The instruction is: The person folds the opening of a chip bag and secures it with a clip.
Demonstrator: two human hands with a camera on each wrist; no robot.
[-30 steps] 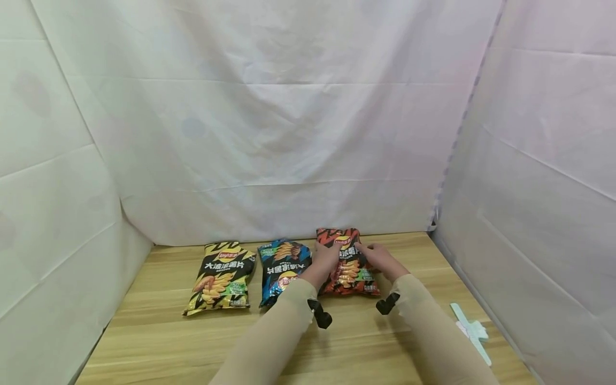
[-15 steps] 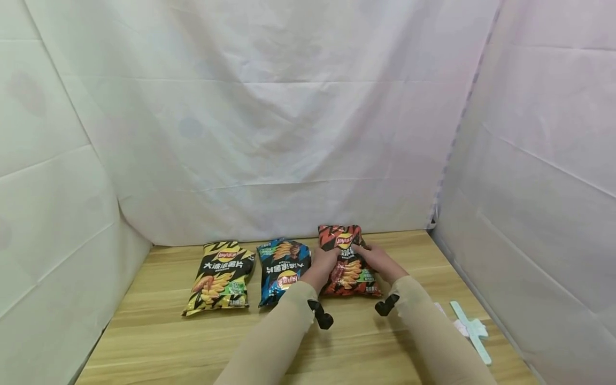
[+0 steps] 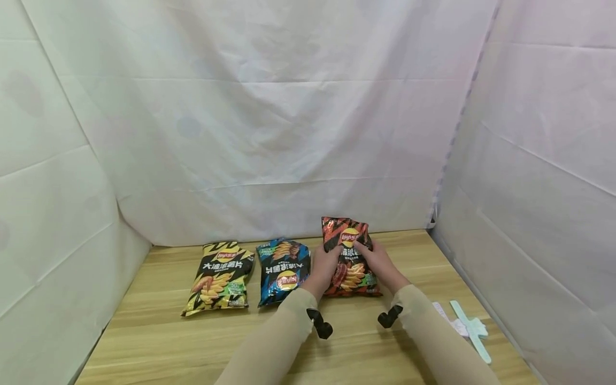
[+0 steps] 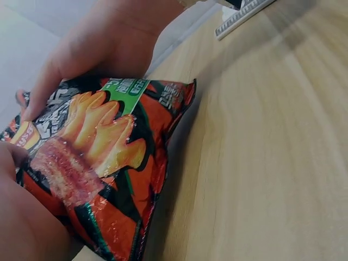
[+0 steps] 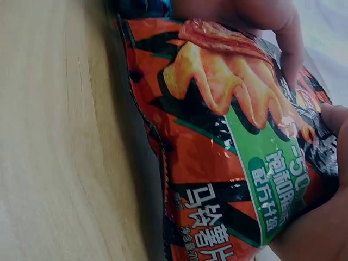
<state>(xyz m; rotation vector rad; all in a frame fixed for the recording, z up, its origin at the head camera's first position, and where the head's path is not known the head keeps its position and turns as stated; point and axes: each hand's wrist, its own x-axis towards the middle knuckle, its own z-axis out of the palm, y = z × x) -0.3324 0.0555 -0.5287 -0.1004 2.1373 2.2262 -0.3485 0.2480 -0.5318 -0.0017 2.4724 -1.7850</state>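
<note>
A red and black Lay's chip bag [image 3: 351, 274] is held between both hands at the back of the table, its top end tilted up. Gripping its left side is my left hand [image 3: 325, 266], while my right hand [image 3: 383, 264] grips the opposite side. Both thumbs lie on the bag's printed front, and the other fingers are mostly hidden at its sides or behind. In the left wrist view the lower edge of the bag [image 4: 103, 157] is close to the wood. The right wrist view shows the bag's front [image 5: 217, 130] plumped between the hands.
A blue chip bag [image 3: 285, 271] lies just left of my left hand, upside down. Farther left lies a yellow chip bag [image 3: 218, 280]. At the right table edge, a mint-green clip-like piece [image 3: 476, 332] lies beside a pale pink one [image 3: 459, 327]. White cloth [image 3: 279, 133] hangs behind.
The red bag's top end has risen and tilted up toward me, shifting slightly right. Both hands have closed in more firmly on its sides. The yellow and blue bags stay put.
</note>
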